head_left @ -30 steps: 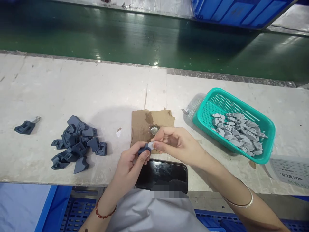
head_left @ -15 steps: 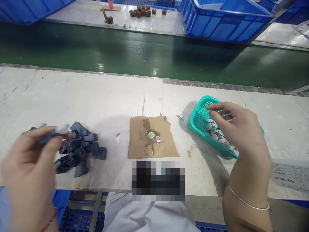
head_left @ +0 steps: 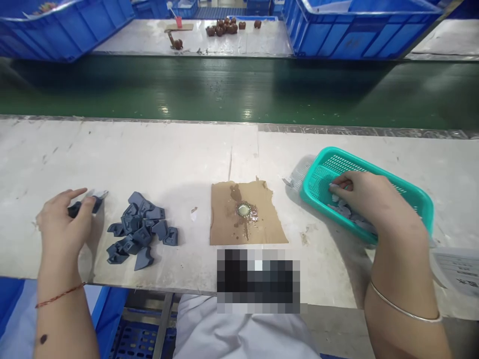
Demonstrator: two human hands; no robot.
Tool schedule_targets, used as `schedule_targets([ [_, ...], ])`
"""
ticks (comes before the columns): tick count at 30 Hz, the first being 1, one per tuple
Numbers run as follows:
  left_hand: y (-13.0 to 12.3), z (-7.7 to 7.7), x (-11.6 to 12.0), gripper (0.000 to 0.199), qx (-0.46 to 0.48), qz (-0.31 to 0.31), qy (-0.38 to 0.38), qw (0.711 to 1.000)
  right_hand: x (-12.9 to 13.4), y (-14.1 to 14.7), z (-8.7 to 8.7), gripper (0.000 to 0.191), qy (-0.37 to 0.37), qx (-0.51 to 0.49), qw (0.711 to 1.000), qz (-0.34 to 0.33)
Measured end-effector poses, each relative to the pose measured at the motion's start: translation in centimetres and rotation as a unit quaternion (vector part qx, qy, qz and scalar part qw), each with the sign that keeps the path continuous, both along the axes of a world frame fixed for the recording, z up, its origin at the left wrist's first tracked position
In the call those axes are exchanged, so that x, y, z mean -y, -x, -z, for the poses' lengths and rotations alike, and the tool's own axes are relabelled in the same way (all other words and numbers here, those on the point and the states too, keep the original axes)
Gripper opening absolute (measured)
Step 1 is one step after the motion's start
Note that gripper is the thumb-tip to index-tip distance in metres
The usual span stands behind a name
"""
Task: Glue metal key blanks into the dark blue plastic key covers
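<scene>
At the left, my left hand (head_left: 67, 219) is low over the table, index finger stretched out and thumb apart from it. Dark blue-grey plastic pieces (head_left: 98, 203), with a pale bit on top, lie at its fingers and partly under it. A loose pile of dark blue-grey plastic pieces (head_left: 140, 232) is to its right. My right hand (head_left: 361, 197) reaches into a green plastic basket (head_left: 318, 203), its fingertips pinched on a small pale grey piece (head_left: 334, 188). More small grey pieces (head_left: 342, 210) lie in the basket, partly hidden by the hand.
Between my hands lies brown cardboard (head_left: 224, 229) with wet stains and a bottle cap (head_left: 244, 210) holding liquid. Behind the table runs a green conveyor belt (head_left: 224, 89). Beyond it stand blue crates (head_left: 359, 35) and brown pieces (head_left: 222, 27). A printed paper (head_left: 456, 269) lies right.
My left hand has lowered the dark piece to the table at the far left and spread its fingers. My right hand has dipped into the basket and pinched a grey piece. The view has shifted.
</scene>
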State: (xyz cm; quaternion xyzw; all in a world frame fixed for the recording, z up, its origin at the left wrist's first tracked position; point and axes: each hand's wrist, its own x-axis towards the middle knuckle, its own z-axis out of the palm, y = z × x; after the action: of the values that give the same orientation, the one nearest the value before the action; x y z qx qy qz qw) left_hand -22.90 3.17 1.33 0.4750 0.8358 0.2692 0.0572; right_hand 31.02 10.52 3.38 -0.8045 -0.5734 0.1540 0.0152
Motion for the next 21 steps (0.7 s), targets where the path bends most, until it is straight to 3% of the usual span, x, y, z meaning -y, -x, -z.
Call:
schedule_targets([
  [4, 0.2, 0.2, 0.9, 0.029, 0.036, -0.036, 0.001, 0.999, 0.0, -0.3, 0.1, 0.003, -0.031, 0.003, 0.999, 0.007],
  [9, -0.8, 0.3, 3.2, 0.039, 0.037, -0.034, -0.07, 0.996, 0.4, -0.1, 0.1, 0.011, -0.177, -0.089, 0.979, 0.038],
  [12, -2.5, 0.7, 4.2, 0.034, 0.049, 0.023, -0.099, 0.994, 0.8, 0.9, 0.1, 0.021, -0.279, -0.21, 0.937, 0.017],
  [15, -4.7, 1.5, 4.6, 0.037, 0.092, 0.101, -0.069, 0.988, 1.4, 2.6, 0.2, 0.021, -0.369, -0.375, 0.85, -0.037],
  [17, -5.9, 2.0, 4.7, 0.043, 0.121, 0.135, -0.037, 0.983, 1.9, 3.9, 0.3, 0.02, -0.351, -0.461, 0.813, -0.064],
  [18, -6.5, 2.1, 4.7, 0.046, 0.134, 0.142, -0.023, 0.98, 2.2, 4.5, 0.4, 0.019, -0.321, -0.488, 0.808, -0.075],
  [21, -7.4, 2.3, 4.8, 0.051, 0.165, 0.154, 0.0, 0.974, 3.0, 5.9, 0.6, 0.024, -0.213, -0.514, 0.823, -0.117],
])
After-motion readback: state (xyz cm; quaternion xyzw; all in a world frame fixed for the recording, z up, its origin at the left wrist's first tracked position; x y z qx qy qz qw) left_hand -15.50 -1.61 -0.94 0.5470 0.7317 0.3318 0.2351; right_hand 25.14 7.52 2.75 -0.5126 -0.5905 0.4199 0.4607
